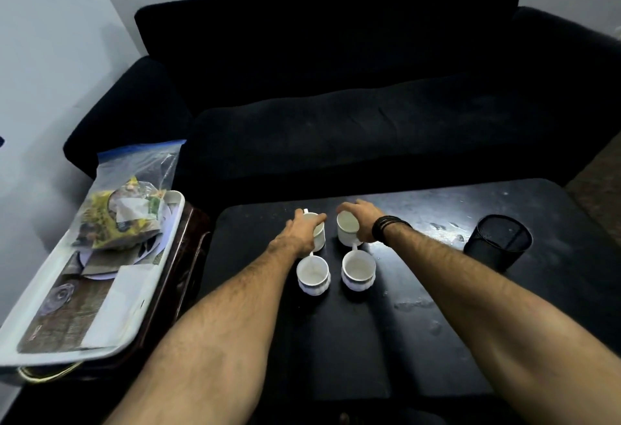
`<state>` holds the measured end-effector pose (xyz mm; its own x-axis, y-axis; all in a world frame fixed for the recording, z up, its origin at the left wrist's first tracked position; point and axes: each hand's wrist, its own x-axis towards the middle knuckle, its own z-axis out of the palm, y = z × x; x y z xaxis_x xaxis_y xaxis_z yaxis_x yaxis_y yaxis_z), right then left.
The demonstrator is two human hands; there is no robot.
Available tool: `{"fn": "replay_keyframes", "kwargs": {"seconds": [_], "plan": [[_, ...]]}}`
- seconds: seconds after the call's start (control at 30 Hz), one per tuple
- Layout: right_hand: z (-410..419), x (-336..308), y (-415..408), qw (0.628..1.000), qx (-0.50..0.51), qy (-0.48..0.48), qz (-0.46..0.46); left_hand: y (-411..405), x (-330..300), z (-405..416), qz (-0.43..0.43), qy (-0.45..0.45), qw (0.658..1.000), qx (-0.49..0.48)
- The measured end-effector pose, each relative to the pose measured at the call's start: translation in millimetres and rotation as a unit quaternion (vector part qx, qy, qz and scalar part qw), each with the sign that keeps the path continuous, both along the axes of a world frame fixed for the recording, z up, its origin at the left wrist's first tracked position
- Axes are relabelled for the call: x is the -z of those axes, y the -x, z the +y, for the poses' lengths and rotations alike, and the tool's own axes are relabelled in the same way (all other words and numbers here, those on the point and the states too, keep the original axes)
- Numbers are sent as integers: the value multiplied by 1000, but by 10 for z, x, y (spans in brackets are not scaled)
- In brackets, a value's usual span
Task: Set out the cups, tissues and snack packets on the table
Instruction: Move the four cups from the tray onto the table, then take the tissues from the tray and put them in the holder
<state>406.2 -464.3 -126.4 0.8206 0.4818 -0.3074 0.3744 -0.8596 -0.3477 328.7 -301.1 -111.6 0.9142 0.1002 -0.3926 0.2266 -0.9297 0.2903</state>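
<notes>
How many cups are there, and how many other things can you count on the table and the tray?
White cups: 4
Black mesh pots: 1
Trays: 1
Clear bags of snack packets: 1
Total: 7
</notes>
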Motion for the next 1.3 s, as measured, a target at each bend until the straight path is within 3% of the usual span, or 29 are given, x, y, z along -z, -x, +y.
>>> {"fn": "replay_keyframes", "kwargs": {"seconds": [0.33, 0.63, 0.87, 1.1, 1.3], "plan": [[-16, -53, 38, 1000, -10, 17, -5, 1, -12, 106, -2, 3, 999, 32], [40, -636, 213, 997, -11, 16, -71, 334, -426, 413, -9, -74, 997, 8], [769, -963, 733, 996, -59, -15, -71, 1023, -787, 866, -17, -80, 995, -58], [1764, -973, 1430, 986, -157, -23, -57, 1906, -718, 1648, -25, -103, 988, -111], [2467, -749, 1976, 975, -218, -35, -32, 2467, -520, 2153, -45, -95, 950, -294]]}}
